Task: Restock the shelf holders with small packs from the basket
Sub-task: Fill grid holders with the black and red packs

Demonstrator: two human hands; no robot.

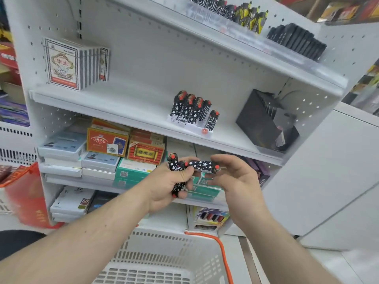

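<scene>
My left grip (172, 181) clutches a bunch of small packs (178, 171) above the basket (155, 261) while my right grip (231, 177), fingers loosely curled, pinches one star pack (202, 166); next, I judge, I carry it toward 12 o'clock into the shelf holder (191, 119).

The left hand (170, 181) covers most of the small packs (178, 186) it holds, so you cannot count them. The white basket (164, 257) at 6 o'clock is cut off by the bottom edge. The red bag (26, 193) at 9 o'clock is blurry and its words are unreadable.
</scene>
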